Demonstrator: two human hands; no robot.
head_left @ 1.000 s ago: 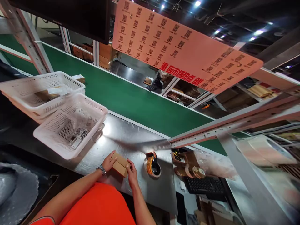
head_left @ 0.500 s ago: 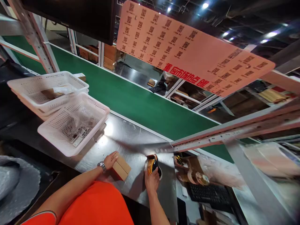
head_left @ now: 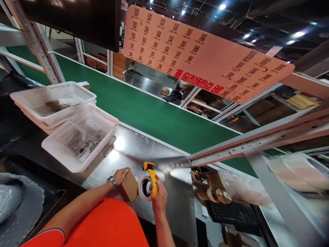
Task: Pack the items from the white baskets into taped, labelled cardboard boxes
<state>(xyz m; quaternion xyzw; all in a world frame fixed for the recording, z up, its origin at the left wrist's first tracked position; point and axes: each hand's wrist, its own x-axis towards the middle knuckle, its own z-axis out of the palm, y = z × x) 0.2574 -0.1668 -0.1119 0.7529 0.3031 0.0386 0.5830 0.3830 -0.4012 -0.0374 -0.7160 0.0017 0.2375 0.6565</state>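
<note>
A small brown cardboard box point(head_left: 130, 187) rests on the metal worktop point(head_left: 177, 195). My left hand point(head_left: 120, 176), with a metal watch at its wrist, grips the box along its left side and top edge. Just to the right of the box, my right hand point(head_left: 159, 195) is closed around a yellow tape dispenser point(head_left: 153, 180). The dispenser carries a roll of tape point(head_left: 144, 188) facing the box, and its yellow head points up and away from me. Some of my right fingers are hidden behind the dispenser.
White plastic baskets point(head_left: 79, 137) with small packages stand at the left. Behind the worktop runs a green conveyor belt point(head_left: 154, 116). A sheet of printed codes point(head_left: 205, 55) hangs above. To the right are tape rolls point(head_left: 222, 196), a keyboard point(head_left: 231, 212) and a metal post point(head_left: 257, 137).
My right hand has lifted the tape dispenser and brought it left, beside the box, turning it so the roll faces the box. The box has tilted or turned slightly under my left hand.
</note>
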